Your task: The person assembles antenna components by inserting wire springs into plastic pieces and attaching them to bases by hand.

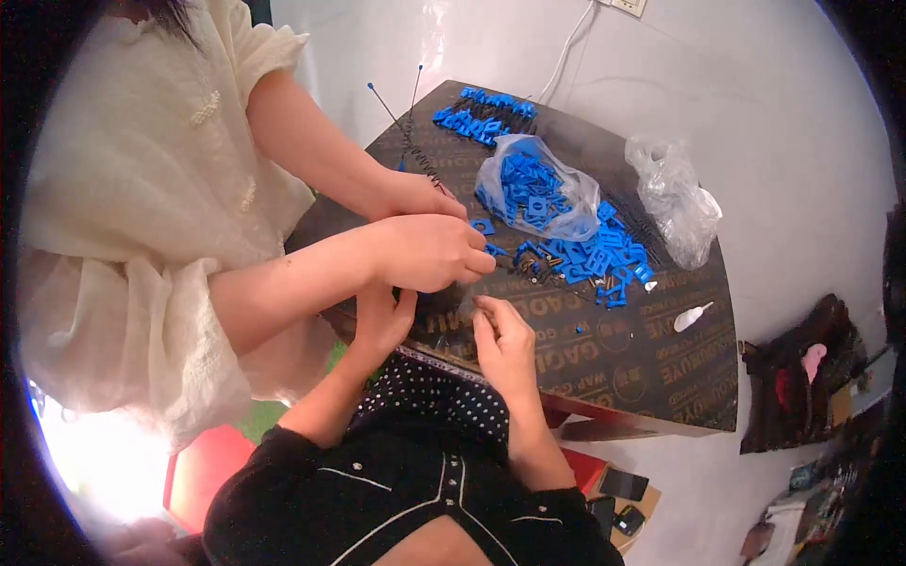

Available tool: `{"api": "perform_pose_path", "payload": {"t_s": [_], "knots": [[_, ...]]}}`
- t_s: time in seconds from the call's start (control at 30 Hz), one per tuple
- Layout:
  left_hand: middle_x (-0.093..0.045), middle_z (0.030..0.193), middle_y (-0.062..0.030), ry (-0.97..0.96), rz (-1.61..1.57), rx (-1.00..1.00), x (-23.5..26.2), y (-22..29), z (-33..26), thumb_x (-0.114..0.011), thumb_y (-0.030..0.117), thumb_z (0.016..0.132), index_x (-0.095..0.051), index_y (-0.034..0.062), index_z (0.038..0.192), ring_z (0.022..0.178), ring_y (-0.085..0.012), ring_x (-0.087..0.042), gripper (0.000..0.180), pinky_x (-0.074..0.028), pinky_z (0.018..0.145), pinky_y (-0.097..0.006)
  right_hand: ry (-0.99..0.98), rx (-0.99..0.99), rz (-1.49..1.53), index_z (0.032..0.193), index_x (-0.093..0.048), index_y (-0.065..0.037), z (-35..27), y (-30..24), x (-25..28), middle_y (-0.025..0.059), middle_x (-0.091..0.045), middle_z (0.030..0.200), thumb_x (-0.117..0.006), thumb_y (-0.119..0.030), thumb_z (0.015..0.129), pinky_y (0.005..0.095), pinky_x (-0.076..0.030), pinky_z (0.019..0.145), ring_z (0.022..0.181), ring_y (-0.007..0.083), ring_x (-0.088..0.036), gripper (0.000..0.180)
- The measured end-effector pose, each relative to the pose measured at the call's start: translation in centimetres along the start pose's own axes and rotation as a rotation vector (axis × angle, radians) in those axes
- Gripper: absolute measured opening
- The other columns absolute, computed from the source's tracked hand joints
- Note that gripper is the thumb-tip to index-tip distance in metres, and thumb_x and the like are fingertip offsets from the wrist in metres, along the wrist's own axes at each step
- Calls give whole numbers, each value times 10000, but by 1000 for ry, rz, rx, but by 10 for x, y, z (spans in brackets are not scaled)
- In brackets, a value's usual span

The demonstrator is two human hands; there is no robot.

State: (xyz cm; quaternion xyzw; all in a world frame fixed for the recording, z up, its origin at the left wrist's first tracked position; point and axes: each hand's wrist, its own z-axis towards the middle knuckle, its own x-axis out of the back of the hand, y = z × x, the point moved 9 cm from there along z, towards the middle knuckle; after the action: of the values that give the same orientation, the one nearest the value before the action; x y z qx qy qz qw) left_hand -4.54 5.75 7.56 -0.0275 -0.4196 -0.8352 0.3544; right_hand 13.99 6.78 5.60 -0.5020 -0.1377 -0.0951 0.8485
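1. At the near edge of the dark counter (pixel 651 377), the person's right hand (pixel 505 344) has its fingertips pressed together on something small and dark, too small to make out.
2. Their left hand (pixel 382 316) rests just beside it, fingers curled upward, half hidden under a co-worker's forearm; whether it pinches anything cannot be told.
3. Just above, the co-worker's nearer hand (pixel 429 250) is closed into a loose fist, its fingertips meeting small blue plastic pieces (pixel 590 255) at the edge of the heap.
4. Behind it, the co-worker's other hand (pixel 415 193) lies against the counter next to a thin black coiled spring (pixel 420 156) with two blue-tipped pins sticking up.
5. Beyond the hands, a clear bag of blue pieces (pixel 533 189) sits open in the middle, with more pieces spilled to its right.
6. Farther back lies another cluster of blue parts (pixel 486 113).
7. To the right stand a crumpled empty clear bag (pixel 675 193) and, nearer the edge, a small white squeeze bottle (pixel 692 316) on its side.
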Motion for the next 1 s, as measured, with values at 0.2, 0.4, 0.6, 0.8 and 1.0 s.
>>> {"api": "perform_pose_path", "payload": {"t_s": [0.2,0.4,0.6,0.8,1.0], "knots": [[-627,1017,-185,-128,93,84,-11,-25,-13,-534,123,851,-586,-15,1052,1004,-305,-577,250,-433,843,-388,1,12,14,993,-578,27,0,-1,0,180,-608,896,-557,-49,842,347,-493,695,789,311,-625,171],[-633,1035,-151,-52,28,-2,-8,-27,-17,-536,127,860,-575,-12,1084,1013,-262,-580,266,-443,856,-369,-2,10,27,987,-580,26,1,-1,0,184,-609,904,-561,-54,840,359,-491,710,819,326,-623,168],[-513,1262,-104,-176,110,15,-19,-25,-20,-510,143,907,-451,29,1256,1168,-196,-462,372,-356,978,-318,2,-3,12,987,-582,22,1,-1,2,188,-610,911,-553,-54,836,365,-489,727,841,333,-619,172],[-485,1300,-84,-194,-458,255,-32,-85,-36,-502,172,920,-425,37,1282,1192,-199,-439,394,-332,999,-325,-8,22,26,990,-582,23,1,-4,-3,184,-613,912,-554,-51,834,360,-490,729,844,329,-621,174],[-512,1258,-110,-197,-183,207,-36,-102,-43,-484,180,925,-451,54,1262,1169,-226,-457,362,-350,973,-343,-6,15,38,994,-582,24,1,-4,-1,185,-611,903,-556,-48,834,357,-491,713,820,322,-623,178]]}}
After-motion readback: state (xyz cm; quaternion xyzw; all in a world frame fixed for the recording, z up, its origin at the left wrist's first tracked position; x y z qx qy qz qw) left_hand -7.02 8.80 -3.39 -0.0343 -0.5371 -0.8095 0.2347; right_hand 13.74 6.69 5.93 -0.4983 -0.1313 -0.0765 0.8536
